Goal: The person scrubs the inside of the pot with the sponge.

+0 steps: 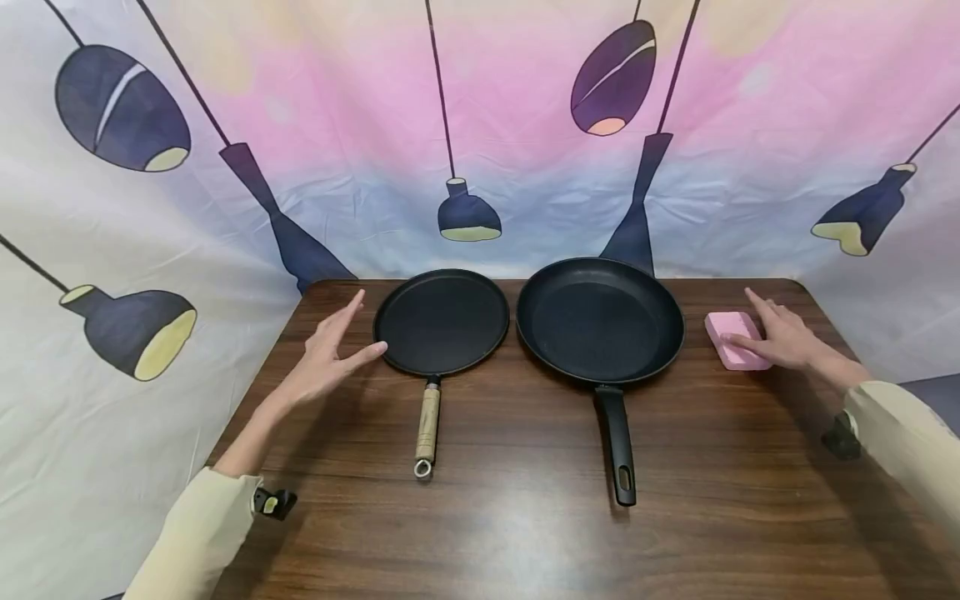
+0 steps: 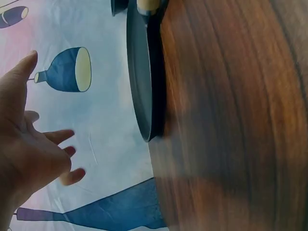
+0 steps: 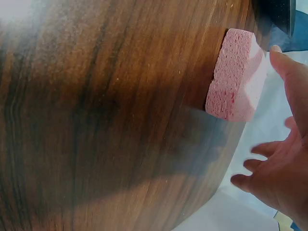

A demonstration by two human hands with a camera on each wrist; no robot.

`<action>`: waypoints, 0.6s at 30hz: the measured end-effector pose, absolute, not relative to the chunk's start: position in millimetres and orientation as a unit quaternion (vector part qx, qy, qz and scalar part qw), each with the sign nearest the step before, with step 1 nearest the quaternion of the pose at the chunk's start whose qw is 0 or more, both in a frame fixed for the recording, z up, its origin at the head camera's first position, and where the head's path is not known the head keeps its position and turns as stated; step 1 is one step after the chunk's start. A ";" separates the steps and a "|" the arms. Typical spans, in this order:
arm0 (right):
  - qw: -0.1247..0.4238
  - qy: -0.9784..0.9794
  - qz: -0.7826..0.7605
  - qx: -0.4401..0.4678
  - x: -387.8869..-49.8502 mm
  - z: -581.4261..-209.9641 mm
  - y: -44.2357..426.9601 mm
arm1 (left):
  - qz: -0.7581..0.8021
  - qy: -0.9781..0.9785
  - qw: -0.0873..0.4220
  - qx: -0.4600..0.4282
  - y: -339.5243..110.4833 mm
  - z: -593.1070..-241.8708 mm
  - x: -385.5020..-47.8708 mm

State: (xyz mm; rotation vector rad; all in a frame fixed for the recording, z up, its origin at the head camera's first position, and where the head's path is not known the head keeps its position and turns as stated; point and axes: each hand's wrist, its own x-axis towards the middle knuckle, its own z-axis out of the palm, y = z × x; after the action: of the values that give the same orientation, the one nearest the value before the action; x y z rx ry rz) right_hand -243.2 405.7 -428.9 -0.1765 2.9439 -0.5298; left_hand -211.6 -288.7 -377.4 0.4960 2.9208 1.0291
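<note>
Nearest the camera: pale left sleeve (image 1: pixel 197 525) and right sleeve (image 1: pixel 903 442), at the near corners of a brown wood-grain table (image 1: pixel 360 525). Right hand (image 1: pixel 786 335): fingers outstretched, nothing gripped, poised over a pink block sponge (image 3: pixel 236 79). Sponge lies flat on the table's far right, apart from the black frying pan (image 1: pixel 600 321) to its left. Right wrist view shows a gap between thumb and sponge; contact looks not yet made.

Left hand (image 1: pixel 321 360): fingers extended, thumb spread away, nothing grasped, beside the left rim of the flat crepe pan (image 1: pixel 441 321). Thumb tip overlaps that rim from the head; left wrist view has it apart.

Technique, as judged: step in hand appears to be a reach for the sponge. Best lowered straight, thumb to the left side, fingers to the right, pinching lightly, as it should squash easily. Lift before any move left; the frying pan's raised wall could snag it. Either pan would be best steadied by wooden handle (image 1: pixel 428 421) or black handle (image 1: pixel 618 450), both pointing near; a push on the rim might skid it.
</note>
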 end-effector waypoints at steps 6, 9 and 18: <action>0.045 0.986 -0.149 -0.060 -242.9 -433.7 404.7 | 0.405 0.895 0.055 0.178 -278.9 -389.9 -203.0; 0.049 0.984 -0.161 -0.055 -242.9 -437.9 401.4 | 0.448 0.872 0.085 0.177 -270.7 -401.7 -198.4; 0.055 0.984 -0.169 -0.025 -234.2 -438.5 388.0 | 0.488 0.838 0.159 0.184 -249.2 -430.5 -179.2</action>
State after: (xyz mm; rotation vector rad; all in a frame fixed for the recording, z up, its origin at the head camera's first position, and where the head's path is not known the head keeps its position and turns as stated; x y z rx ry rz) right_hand -234.2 388.0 -438.5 -0.0746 2.9868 -0.5135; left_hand -179.2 -249.2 -430.5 0.5257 2.3968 1.3945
